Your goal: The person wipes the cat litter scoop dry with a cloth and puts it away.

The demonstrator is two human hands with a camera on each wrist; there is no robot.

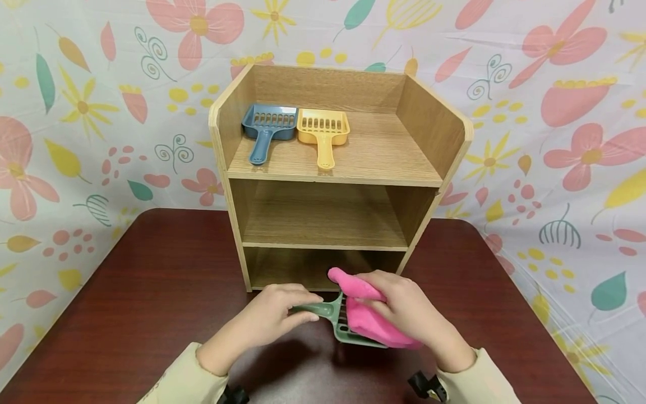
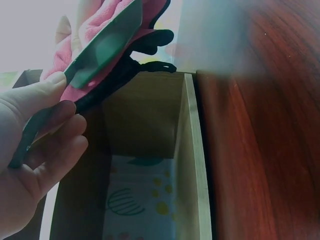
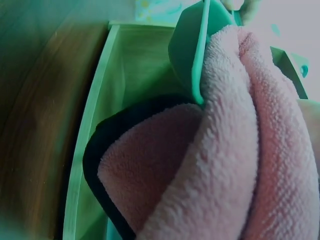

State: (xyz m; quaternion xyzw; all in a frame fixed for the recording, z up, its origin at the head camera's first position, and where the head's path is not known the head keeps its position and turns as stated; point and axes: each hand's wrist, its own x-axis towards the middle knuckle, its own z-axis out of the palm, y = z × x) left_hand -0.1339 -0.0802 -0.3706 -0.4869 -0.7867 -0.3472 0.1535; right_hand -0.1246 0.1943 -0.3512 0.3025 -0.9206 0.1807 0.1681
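Observation:
A green litter scoop [image 1: 348, 335] with a slotted head is held level above the table, in front of the shelf. My left hand [image 1: 275, 314] grips its handle between thumb and fingers; the left wrist view shows the handle [image 2: 31, 132] running through that hand. A pink cloth [image 1: 370, 320] lies over the scoop's head. My right hand [image 1: 404, 306] holds this cloth against the scoop. Close up in the right wrist view, the fluffy cloth [image 3: 215, 150] has a dark edge and hides most of the right hand. Part of the scoop's head is covered.
A wooden three-level shelf [image 1: 328, 180] stands behind my hands. On its top lie a blue litter scoop [image 1: 270, 126] and a yellow litter scoop [image 1: 323, 130], side by side at the left. The dark red table [image 1: 151, 269] extends to both sides. A floral sheet hangs behind.

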